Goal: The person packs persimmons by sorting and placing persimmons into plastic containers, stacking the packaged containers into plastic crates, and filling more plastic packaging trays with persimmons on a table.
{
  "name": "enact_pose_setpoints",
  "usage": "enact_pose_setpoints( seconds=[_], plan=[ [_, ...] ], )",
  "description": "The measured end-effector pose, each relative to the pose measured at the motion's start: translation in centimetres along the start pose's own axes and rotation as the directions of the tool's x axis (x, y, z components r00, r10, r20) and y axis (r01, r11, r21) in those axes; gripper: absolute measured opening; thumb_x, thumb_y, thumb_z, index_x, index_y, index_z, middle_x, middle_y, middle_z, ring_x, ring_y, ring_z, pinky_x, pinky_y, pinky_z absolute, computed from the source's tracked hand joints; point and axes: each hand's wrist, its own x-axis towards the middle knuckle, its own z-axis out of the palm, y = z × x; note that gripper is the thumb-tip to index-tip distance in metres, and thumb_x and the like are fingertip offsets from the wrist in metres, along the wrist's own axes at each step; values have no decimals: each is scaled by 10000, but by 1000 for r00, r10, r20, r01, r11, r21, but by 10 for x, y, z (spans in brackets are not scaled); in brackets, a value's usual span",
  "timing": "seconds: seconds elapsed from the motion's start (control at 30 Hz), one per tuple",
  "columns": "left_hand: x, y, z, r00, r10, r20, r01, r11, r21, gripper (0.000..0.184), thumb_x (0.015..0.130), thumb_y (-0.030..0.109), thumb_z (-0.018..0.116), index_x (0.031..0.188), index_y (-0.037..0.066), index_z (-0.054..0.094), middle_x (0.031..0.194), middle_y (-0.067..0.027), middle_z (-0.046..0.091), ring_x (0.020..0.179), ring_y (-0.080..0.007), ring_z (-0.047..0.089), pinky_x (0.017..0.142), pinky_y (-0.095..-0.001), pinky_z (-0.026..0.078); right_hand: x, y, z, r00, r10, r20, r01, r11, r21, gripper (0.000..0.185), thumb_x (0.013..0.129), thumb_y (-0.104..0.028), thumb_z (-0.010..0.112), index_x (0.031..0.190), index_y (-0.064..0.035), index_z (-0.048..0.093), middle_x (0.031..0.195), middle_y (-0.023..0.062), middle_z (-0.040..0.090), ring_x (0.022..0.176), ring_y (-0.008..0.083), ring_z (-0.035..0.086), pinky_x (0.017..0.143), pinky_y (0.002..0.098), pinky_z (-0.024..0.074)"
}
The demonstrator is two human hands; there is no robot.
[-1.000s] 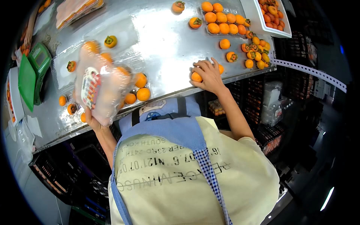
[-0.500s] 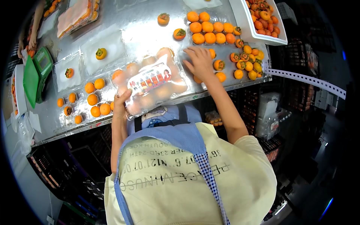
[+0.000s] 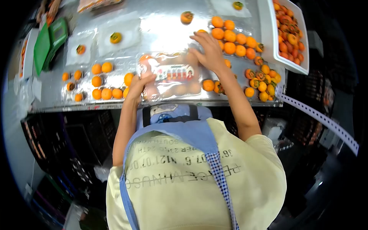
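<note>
A clear plastic pack of orange fruit with a printed label (image 3: 175, 74) lies on the metal table (image 3: 161, 30) in front of me. My left hand (image 3: 141, 87) grips the pack at its left side, thumb on top. At the pack's upper right corner is my right hand (image 3: 209, 51), fingers apart and holding nothing, beside a loose persimmon partly behind its fingers. Several persimmons (image 3: 230, 36) sit in rows on a clear tray to the right. More loose persimmons (image 3: 263, 86) are grouped near the table's right end.
A white foam box (image 3: 270, 34) of persimmons stands at the right. Trays with several small orange fruits (image 3: 96, 81) lie at the left. Beyond them is a green scale (image 3: 57, 32), with another person's hands (image 3: 53, 7) behind it. A perforated strip (image 3: 318, 115) juts out at the right.
The pack has swung from the left to the middle and now lies level on the table, my left hand still on it. My right hand has left the persimmons and moved to the pack's corner.
</note>
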Motion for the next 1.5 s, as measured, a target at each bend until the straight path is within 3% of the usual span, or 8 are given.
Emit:
enact_pose_setpoints(
  seconds=[0.2, 0.43, 0.7, 0.97, 1.1, 1.2, 1.3, 1.5],
  plan=[
    [12, 2, -6, 990, 28, 140, 19, 946, -323, 463, 947, 362, 404, 1207, -19, 455, 1096, -129, 566, 940, -189, 595, 789, -306, 526, -43, -97, 9, 893, -183, 410, 159, 983, 93, 679, 658, -356, 732, 1249, -135, 482, 1303, 90, 445, 1219, 270, 391, 1009, 502, 260],
    [6, -7, -19, 995, 75, 70, -47, 938, -344, 446, 984, 318, 284, 1247, -10, 432, 1151, -122, 537, 1032, -190, 540, 906, -319, 454, -49, -107, 33, 907, -130, 402, 159, 986, -40, 742, 605, -317, 769, 1262, -154, 465, 1352, 61, 388, 1254, 268, 336, 1034, 529, 218],
    [2, -11, -19, 984, 172, 41, -161, 967, -199, 453, 873, 295, 587, 1204, 3, 485, 1105, -68, 553, 1020, -134, 521, 832, -271, 457, -31, -121, 27, 900, -136, 415, 142, 990, 16, 753, 572, -280, 780, 1245, -134, 476, 1328, 71, 407, 1230, 273, 358, 1025, 492, 253],
    [-22, -17, 2, 917, 385, -101, -369, 724, -582, 710, 752, 26, 687, 1319, 19, 259, 1209, -120, 476, 1072, -214, 521, 881, -343, 470, -11, -106, 29, 950, -72, 303, 16, 983, 183, 575, 643, -56, 545, 1216, -99, 529, 1255, 143, 490, 1181, 330, 426, 1005, 414, 318],
    [-35, -37, -2, 899, 354, 259, -303, 928, -216, 832, 686, 48, 750, 1341, 13, 237, 1299, -144, 420, 1133, -261, 499, 917, -369, 448, -1, -79, 23, 951, 31, 307, -142, 927, 346, 409, 717, -126, 537, 1112, -35, 592, 1191, 182, 542, 1160, 323, 461, 1004, 416, 327],
    [-50, -34, 7, 822, 128, 556, -211, 974, 88, 479, 753, 152, 706, 1168, -29, 551, 1038, -158, 640, 908, -197, 623, 826, -305, 480, 5, -73, 21, 911, 168, 376, -281, 920, 272, 387, 776, -256, 593, 1090, -31, 603, 1204, 159, 545, 1157, 300, 468, 987, 403, 338],
    [-35, -38, 12, 813, 14, 583, -367, 789, 493, 402, 770, 293, 685, 1024, -18, 649, 840, -154, 681, 769, -219, 652, 759, -318, 493, 10, -73, 19, 925, 27, 379, -43, 999, 32, 424, 768, -307, 609, 1106, -52, 602, 1221, 127, 545, 1170, 289, 458, 989, 398, 322],
    [-7, -63, 25, 828, -6, 561, -440, 612, 657, 579, 801, 462, 587, 1103, -32, 581, 1018, -198, 636, 951, -304, 611, 835, -364, 456, 5, -56, 34, 948, -40, 315, 48, 999, -15, 472, 758, -344, 619, 1165, -108, 580, 1264, 76, 526, 1223, 269, 403, 1037, 462, 205]
  ],
)
